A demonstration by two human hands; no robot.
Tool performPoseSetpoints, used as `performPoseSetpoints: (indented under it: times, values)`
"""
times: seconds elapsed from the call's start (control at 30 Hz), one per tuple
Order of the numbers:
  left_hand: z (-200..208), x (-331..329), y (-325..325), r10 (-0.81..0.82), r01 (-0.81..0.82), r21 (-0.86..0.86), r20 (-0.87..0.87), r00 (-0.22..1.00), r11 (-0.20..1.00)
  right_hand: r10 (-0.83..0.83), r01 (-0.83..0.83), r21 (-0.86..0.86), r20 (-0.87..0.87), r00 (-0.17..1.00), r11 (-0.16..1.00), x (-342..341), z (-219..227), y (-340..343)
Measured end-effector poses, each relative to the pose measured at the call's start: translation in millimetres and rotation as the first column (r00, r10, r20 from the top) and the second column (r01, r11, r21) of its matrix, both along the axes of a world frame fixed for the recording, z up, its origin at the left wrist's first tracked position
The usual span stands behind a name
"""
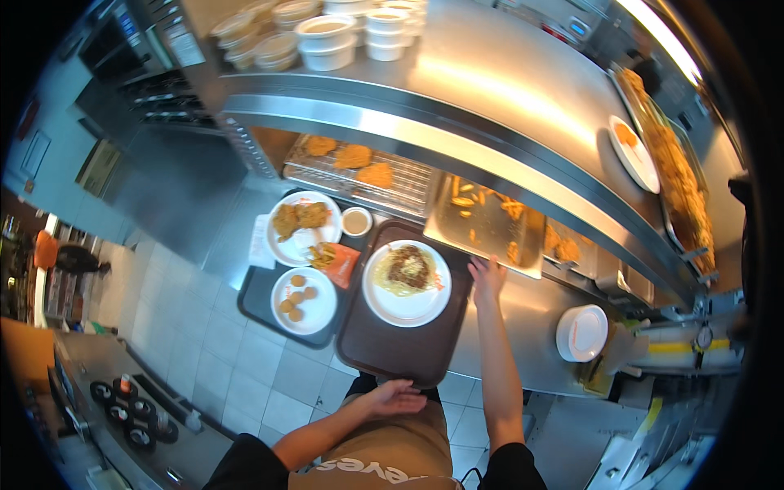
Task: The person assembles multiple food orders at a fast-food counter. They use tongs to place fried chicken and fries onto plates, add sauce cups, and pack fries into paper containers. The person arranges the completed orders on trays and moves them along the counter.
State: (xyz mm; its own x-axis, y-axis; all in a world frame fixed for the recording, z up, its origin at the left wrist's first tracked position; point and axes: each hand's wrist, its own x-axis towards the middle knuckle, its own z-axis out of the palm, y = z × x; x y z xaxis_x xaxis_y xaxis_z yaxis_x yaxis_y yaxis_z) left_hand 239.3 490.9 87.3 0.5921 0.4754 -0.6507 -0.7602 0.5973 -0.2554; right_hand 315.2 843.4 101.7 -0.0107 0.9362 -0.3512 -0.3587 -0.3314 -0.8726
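Observation:
A dark brown tray (354, 327) carries a white plate (390, 309) of spaghetti (408, 268) topped with meat sauce and shredded cheese. At the tray's near edge, in front of my body, is my left hand (396, 398), empty with its fingers stretched out. My right hand (487, 278) reaches along the tray's right side, fingers apart and holding nothing, just below the metal pan (529, 263) of fries. Whether either hand touches the tray, I cannot tell.
Left stands a second dark tray (255, 304) with fried chicken (310, 215), a gravy cup (357, 221), a fries pouch (344, 268) and small round pieces (296, 314). Overhead runs a metal shelf (490, 90) with stacked tubs (325, 49). White plates (581, 333) are stacked at right.

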Motion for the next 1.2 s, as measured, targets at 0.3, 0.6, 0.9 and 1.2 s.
performPoseSetpoints:
  times: [0.3,0.6,0.9,1.2]
  values:
    - [11,-35,86,0.252,-0.223,0.12,-0.557,0.791,0.967,-0.12,-0.175,0.358,0.667,0.735,0.917,154,40,-45]
    - [-39,-34,142,0.345,-0.516,0.158,-0.893,0.29,0.842,-0.058,-0.012,0.057,0.987,-0.149,0.998,582,-7,-32]
    - [26,43,133,0.364,-0.268,0.299,-0.901,0.238,0.916,-0.038,-0.162,0.01,0.984,-0.175,0.987,616,-49,-10]
    - [119,155,111,-0.032,0.731,0.361,-0.886,0.462,0.58,-0.171,-0.076,0.158,0.955,-0.244,0.985,573,112,-158]
